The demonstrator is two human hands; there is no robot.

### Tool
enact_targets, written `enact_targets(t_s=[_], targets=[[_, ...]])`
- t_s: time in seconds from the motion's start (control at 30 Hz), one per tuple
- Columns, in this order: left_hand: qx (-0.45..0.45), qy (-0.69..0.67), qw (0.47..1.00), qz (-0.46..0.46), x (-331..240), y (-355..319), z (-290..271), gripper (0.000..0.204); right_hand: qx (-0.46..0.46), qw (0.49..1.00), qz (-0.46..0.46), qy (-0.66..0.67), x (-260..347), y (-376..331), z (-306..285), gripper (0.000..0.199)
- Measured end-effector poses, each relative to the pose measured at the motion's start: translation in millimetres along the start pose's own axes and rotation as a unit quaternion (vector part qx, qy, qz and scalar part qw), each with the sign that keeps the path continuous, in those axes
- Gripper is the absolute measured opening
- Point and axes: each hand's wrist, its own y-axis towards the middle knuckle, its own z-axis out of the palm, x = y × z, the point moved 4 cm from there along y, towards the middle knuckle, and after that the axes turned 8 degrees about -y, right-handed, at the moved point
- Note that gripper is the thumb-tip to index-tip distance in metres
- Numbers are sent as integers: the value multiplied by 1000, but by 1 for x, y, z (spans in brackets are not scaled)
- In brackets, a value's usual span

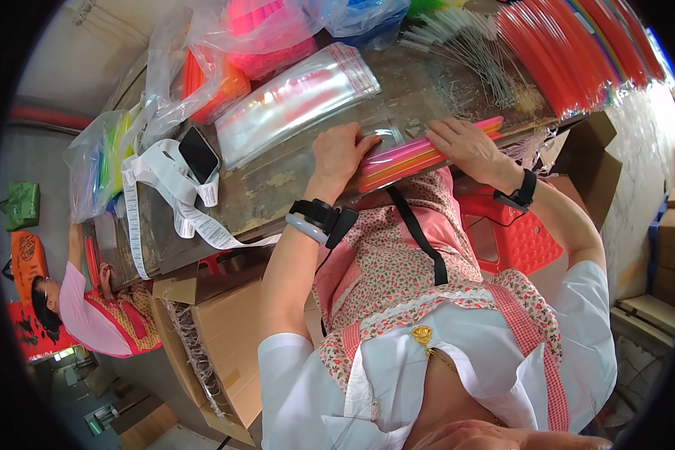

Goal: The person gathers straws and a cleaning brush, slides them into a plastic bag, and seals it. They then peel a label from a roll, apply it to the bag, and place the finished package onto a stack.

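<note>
Head view: my right hand point(472, 152) is resting over pink-and-orange straws point(401, 163) at my side of the worktop point(262, 202), my left hand point(337, 154) is sitting curled by their left end, I cannot tell if either grip is clamping, and even pressure should be serving best.

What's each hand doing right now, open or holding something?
Left hand: fingers curled beside the straws; grip can't be told.
Right hand: fingers laid over the straws; grip can't be told.

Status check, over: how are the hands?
Right hand over pink and orange straws. Left hand by their left end. Straws at near edge of table. Clear plastic bags beyond left hand.
</note>
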Motion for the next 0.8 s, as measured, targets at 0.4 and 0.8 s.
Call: enact_targets(t_s=[0.4, 0.8], targets=[[-49, 20, 995, -79, 9, 2, -3, 45, -13, 988, 9, 157, 17, 55, -19, 52], [-73, 13, 994, -77, 8, 7, -1, 37, -102, 902, 216, 358, 65, 44, 10, 63]])
